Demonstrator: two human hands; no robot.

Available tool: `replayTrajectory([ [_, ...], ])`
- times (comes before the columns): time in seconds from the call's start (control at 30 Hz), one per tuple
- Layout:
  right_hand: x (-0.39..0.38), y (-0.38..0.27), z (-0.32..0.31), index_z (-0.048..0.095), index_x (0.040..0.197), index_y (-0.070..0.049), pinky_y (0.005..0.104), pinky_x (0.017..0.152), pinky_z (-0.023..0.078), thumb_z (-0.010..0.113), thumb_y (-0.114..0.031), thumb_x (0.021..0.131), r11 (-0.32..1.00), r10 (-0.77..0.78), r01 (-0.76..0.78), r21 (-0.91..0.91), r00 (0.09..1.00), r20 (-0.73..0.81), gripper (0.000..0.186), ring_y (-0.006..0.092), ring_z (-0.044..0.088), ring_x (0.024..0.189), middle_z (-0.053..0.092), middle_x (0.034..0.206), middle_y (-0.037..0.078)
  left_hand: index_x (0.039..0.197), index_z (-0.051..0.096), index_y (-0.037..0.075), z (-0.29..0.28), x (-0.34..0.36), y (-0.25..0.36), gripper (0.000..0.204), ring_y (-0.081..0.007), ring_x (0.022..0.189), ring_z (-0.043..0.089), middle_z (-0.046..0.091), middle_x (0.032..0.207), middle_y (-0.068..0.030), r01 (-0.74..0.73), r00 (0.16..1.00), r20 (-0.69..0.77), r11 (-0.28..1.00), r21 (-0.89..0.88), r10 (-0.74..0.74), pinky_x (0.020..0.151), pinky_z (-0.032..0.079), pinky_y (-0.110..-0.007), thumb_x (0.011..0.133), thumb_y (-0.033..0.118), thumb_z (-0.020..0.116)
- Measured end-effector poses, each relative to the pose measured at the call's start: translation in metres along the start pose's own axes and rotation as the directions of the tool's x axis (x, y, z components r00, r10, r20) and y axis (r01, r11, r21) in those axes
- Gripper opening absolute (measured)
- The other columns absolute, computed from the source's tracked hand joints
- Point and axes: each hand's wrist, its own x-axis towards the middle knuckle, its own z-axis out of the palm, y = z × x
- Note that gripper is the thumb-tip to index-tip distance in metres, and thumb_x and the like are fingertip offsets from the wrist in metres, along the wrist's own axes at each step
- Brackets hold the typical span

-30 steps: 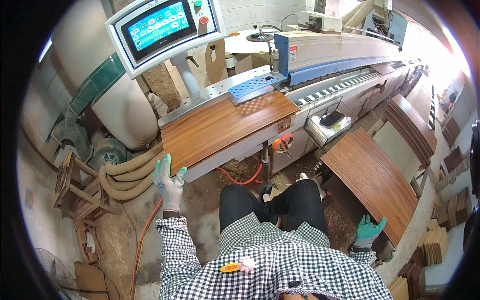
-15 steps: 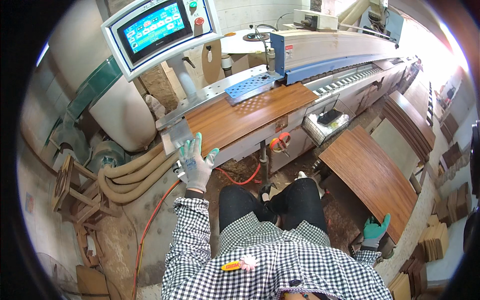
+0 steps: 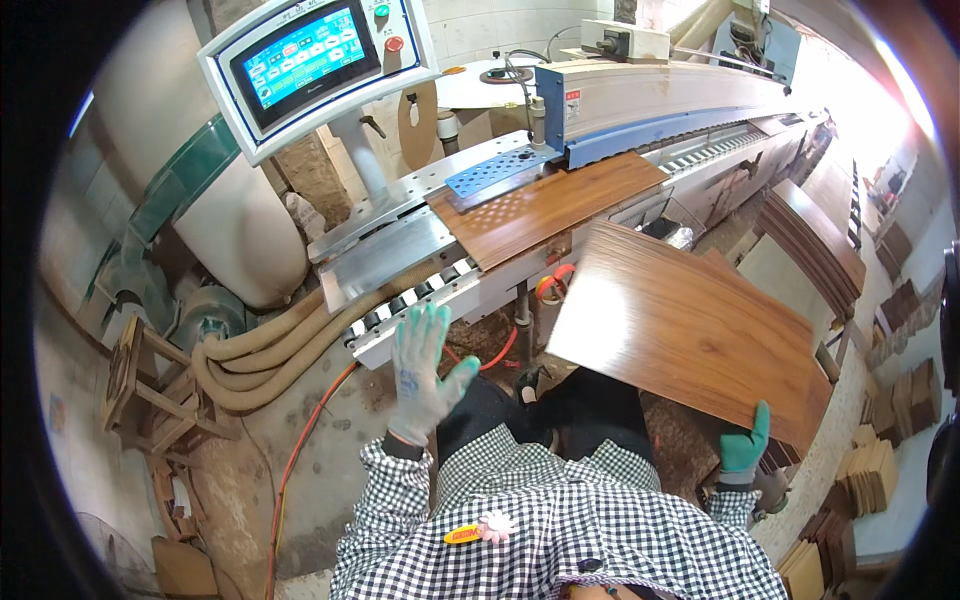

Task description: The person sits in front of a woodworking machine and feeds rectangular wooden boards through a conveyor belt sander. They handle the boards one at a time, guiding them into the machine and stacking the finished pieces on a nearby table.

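Note:
My left hand (image 3: pixel 425 370), in a grey glove with green fingertips, is open and raised below the machine's roller track (image 3: pixel 405 305), holding nothing. My right hand (image 3: pixel 742 440), in a green glove, grips the near right edge of a wood-grain board (image 3: pixel 680 310), which is lifted and tilted over my legs, its far left corner glaring with light. Another board beneath it shows at its right side. A wood-grain board (image 3: pixel 540 215) lies on the machine bed, partly under a perforated blue plate (image 3: pixel 500 170).
A control panel (image 3: pixel 315 70) stands at upper left above coiled hoses (image 3: pixel 240 370) and a wooden stool (image 3: pixel 135 370). The long blue-and-cream machine runs toward the back right. A wire basket (image 3: pixel 680 215) hangs on its front. Board stacks (image 3: pixel 810 250) stand at right; a red air hose crosses the floor.
The board on the machine has slid forward-right, exposing metal bed and rollers. My left hand has left it and risen open. My right hand has lifted a board from the right pile leftward.

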Motion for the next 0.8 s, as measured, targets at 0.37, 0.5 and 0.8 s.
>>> replayTrajectory([
  [0.37,0.022,0.185,0.165,0.043,0.142,0.004,0.0353,0.106,0.045,0.060,0.016,0.084,0.930,0.326,-0.137,-0.340,0.735,0.595,0.062,0.0228,0.056,0.123,0.053,0.138,0.015,0.145,0.050,0.014,-0.063,-0.068,0.002,0.082,-0.0386,0.149,0.023,0.033,0.159,-0.0143,0.096,0.990,0.051,0.886,0.453,-0.133,0.119,0.013,-0.060,0.086,0.069,0.058],
  [0.5,0.000,0.208,0.232,0.050,0.137,-0.004,0.0419,0.109,0.043,0.062,-0.025,0.099,0.786,0.523,-0.598,-0.158,0.508,0.684,0.045,0.0269,0.058,0.122,0.059,0.134,0.011,0.141,0.054,0.013,-0.085,-0.088,-0.015,0.076,-0.0387,0.144,0.034,0.044,0.151,-0.0143,0.222,0.967,0.006,0.849,0.479,-0.256,0.117,0.021,-0.059,0.087,0.065,0.061],
  [0.8,0.011,0.205,0.261,0.058,0.129,-0.002,0.0416,0.096,0.053,0.053,-0.033,0.103,0.645,0.627,-0.755,-0.117,0.436,0.646,0.041,0.0280,0.066,0.107,0.066,0.123,0.014,0.137,0.057,0.007,-0.079,-0.052,-0.072,0.068,-0.0397,0.137,0.042,0.053,0.142,-0.0193,0.305,0.952,-0.145,0.832,0.464,-0.269,0.112,0.032,-0.053,0.088,0.054,0.066],
])
